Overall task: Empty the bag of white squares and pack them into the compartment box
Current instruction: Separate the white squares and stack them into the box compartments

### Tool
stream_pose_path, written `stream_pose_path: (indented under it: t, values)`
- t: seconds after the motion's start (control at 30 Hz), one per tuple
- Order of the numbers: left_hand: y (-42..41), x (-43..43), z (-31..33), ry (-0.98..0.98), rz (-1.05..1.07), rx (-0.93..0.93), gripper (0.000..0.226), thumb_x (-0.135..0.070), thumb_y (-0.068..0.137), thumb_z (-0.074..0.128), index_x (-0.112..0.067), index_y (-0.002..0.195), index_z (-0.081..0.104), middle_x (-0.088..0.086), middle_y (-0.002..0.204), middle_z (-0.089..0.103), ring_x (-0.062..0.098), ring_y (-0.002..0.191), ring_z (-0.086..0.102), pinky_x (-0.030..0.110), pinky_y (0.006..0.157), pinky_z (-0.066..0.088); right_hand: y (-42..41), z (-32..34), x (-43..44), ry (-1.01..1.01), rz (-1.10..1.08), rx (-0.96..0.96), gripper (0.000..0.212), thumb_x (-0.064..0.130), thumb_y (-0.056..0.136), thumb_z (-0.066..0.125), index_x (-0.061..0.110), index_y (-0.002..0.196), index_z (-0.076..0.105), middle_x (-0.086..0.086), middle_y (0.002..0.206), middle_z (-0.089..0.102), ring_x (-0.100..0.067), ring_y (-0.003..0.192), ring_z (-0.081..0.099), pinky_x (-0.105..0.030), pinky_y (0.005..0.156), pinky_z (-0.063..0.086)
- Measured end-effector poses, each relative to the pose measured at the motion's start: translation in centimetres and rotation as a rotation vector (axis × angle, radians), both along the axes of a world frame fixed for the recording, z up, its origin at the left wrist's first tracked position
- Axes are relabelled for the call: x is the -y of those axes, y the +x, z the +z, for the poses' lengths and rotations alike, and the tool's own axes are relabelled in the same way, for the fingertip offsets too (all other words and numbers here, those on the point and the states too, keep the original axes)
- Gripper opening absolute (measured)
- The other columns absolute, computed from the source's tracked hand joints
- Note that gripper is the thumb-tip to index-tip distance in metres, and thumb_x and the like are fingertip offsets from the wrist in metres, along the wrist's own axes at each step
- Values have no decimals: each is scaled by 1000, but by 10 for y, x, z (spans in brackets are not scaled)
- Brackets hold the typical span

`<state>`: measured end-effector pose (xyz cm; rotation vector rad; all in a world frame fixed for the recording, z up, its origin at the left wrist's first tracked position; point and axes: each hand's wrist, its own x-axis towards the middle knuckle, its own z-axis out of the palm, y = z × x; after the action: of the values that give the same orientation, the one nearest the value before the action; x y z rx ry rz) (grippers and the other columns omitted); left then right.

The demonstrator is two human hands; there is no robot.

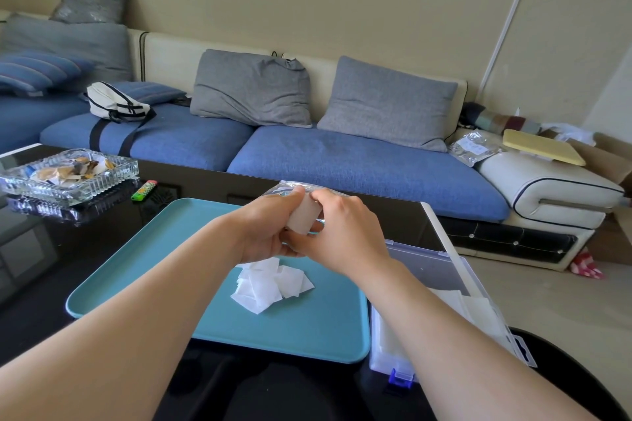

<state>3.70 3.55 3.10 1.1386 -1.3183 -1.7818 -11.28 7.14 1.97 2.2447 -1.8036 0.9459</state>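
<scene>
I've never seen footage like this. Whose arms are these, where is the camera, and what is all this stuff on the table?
There is no machine here. These are a person's two bare arms, filmed by one wide-angle camera worn on their head and looking forward and down, so the arms seem to grow out of the bottom edge.

The left hand and right hand together grip a clear bag with a stack of white squares inside, held above a teal tray. A loose pile of squares lies on the tray.

To the right stands a clear compartment box, seemingly open. Further left on the dark table are a glass ashtray and a lighter. A blue sofa sits behind.
</scene>
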Motion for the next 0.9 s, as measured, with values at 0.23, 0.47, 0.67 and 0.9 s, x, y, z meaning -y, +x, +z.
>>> stream_pose_path:
  t: [0.23, 0.47, 0.67, 0.9]
  values:
    - [-1, -1, -1, 15, 11, -59, 42, -45, 113, 36, -15, 114, 65, 10, 95, 64, 21, 79, 51, 34, 75, 50, -2, -2, 8, 105, 176, 242, 23, 36, 101, 42, 26, 88, 58, 2, 82, 65, -24, 78, 58, -47, 71, 52]
    - [-19, -13, -3, -119, -47, 46, 44, -45, 114, 33, -18, 110, 67, 4, 86, 59, 17, 63, 45, 30, 63, 37, -19, 4, -4, 138, 99, 432, 20, 26, 100, 62, 19, 88, 77, 1, 74, 75, -18, 70, 69, -38, 66, 58]
    - [-47, -38, -3, -205, -120, 109, 52, -58, 110, 32, -26, 114, 73, 7, 88, 71, 21, 72, 63, 36, 74, 49, -49, 15, -25, 249, 61, 622, 16, 38, 95, 69, 26, 97, 79, 9, 85, 79, -11, 79, 75, -34, 79, 61]
    - [-88, -63, -25, -743, -128, 599, 22, -28, 105, 45, -17, 103, 64, -1, 103, 69, 22, 86, 64, 21, 64, 45, -105, 31, -67, 476, -203, 474, 25, 24, 93, 56, 9, 79, 69, 1, 88, 69, -17, 78, 52, -30, 59, 53]
